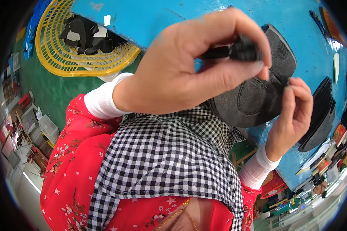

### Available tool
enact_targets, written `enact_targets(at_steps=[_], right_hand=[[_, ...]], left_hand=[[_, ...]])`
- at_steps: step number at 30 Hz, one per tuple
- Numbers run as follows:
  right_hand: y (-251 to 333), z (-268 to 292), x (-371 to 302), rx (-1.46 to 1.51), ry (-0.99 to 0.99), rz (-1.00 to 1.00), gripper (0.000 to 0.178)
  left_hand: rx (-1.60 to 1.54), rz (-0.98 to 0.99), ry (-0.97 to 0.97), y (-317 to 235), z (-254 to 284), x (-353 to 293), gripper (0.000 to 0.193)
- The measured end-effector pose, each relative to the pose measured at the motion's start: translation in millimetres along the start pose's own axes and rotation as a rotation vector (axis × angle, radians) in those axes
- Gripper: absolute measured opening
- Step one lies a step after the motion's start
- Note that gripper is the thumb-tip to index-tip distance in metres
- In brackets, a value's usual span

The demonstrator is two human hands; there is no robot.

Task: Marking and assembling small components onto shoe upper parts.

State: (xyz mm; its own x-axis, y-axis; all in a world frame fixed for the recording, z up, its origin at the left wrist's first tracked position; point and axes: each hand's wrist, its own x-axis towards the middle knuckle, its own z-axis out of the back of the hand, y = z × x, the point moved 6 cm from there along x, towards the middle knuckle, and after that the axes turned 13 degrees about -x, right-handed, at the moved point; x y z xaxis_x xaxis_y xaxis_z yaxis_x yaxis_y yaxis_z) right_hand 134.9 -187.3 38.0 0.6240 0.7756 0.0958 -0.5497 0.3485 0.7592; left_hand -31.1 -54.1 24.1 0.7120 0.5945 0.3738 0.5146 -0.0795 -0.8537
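Note:
A dark grey fabric shoe upper with stitched seams lies at the near edge of the blue table. Above it, my left hand is raised, thumb and fingers curled round a small black bundle. Motion blurs the bundle, so its kind does not show. My right hand is at the right side of the shoe upper, with thumb and forefinger pinched together against its edge. Whatever lies between those fingertips is too small to make out.
A yellow plastic basket with black shoe pieces and white tags stands at the far left. Right of my right hand, a stack of dark shoe pieces lies on the blue table. A white strip-like object sits farther right.

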Motion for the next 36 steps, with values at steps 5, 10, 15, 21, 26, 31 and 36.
enact_targets(at_steps=[5,10,15,21,26,31,36], right_hand=[[26,0,-21,0.028,0.03,0.228,0.024],[51,-16,-27,-0.285,0.032,0.353,0.04],[41,-22,-31,-0.254,0.03,0.259,0.025],[25,-10,-36,0.019,0.118,0.082,0.019],[4,-12,-46,0.602,0.139,-0.166,0.017],[12,-20,-51,0.539,0.298,-0.106,0.026],[30,3,-37,0.256,0.004,0.046,0.021]], left_hand=[[-1.017,0.605,-0.242,27,-32,-14,0.033],[-1.228,0.624,-0.224,32,-54,-18,0.037],[-1.315,0.65,-0.255,36,-57,-20,0.028],[-1.123,0.563,-0.282,31,-33,-12,0.038],[-0.673,0.629,0.003,24,-37,-16,0.028],[-0.3,0.342,0.049,20,-38,-16,0.019],[-0.069,0.31,0.1,10,-30,-13,0.021]])
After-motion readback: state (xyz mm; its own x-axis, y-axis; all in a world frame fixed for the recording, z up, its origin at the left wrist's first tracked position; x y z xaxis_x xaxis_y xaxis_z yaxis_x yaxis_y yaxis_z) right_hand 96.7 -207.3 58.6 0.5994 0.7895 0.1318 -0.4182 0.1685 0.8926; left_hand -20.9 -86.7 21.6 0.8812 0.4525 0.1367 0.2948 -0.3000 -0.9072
